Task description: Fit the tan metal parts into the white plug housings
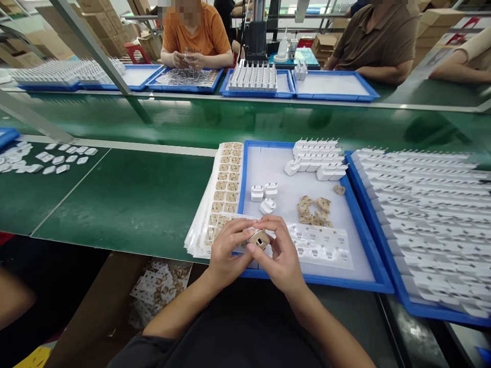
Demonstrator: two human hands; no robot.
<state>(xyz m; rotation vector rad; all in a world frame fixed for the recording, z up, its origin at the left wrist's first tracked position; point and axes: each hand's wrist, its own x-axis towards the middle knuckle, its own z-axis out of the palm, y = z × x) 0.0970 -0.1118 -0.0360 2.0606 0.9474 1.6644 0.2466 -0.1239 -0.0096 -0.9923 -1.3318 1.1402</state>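
Note:
Between the fingertips of both hands is a small white charger (pixel 259 238), its tan-covered face with a dark port slot turned up toward me. My left hand (pixel 230 248) grips its left side, and my right hand (pixel 282 253) pinches it from the right. Under and beside the hands lies a clear sheet with cut-outs (pixel 326 245). Just beyond them, three white chargers (pixel 267 206) stand in the blue-rimmed tray (pixel 307 278). Peeled tan backing pieces (pixel 314 210) are heaped to the right of those. Left of the tray, a stack of sticker sheets (pixel 220 189) carries rows of tan labels.
More chargers with pins up (pixel 318 158) fill the tray's back corner. A second tray (pixel 433 225) on the right is packed with chargers. White flat parts (pixel 57 158) lie far left. Scrap sheets (pixel 157 291) sit in a box below. Co-workers (pixel 197 36) sit across the green belt (pixel 184 120).

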